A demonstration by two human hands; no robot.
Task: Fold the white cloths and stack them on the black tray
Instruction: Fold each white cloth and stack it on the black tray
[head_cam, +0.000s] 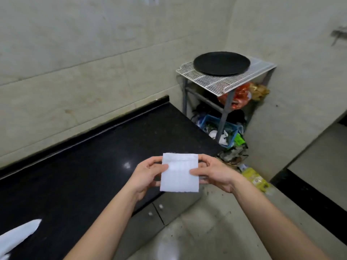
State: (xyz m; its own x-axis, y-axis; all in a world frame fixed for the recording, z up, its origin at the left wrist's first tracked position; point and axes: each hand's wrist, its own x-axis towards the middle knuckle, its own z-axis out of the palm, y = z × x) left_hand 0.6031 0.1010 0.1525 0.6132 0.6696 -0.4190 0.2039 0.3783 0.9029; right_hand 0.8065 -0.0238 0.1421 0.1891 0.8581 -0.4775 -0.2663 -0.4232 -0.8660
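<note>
A folded white cloth [179,172], a small neat square, is held in the air over the right end of the black counter [78,166]. My left hand [145,177] pinches its left edge and my right hand [214,172] pinches its right edge, thumbs on top. The round black tray [222,63] lies bare on a white wire rack [225,81] at the back right, well beyond the cloth. More white cloth [16,235], unfolded, lies on the counter at the bottom left, partly cut off by the frame.
Under the wire rack are a blue basket [219,126] of clutter and orange bags [242,96]. Yellow packaging [255,180] and other litter lie on the floor by the counter's end. Tiled walls close the corner. Cabinet doors [169,207] sit below the counter.
</note>
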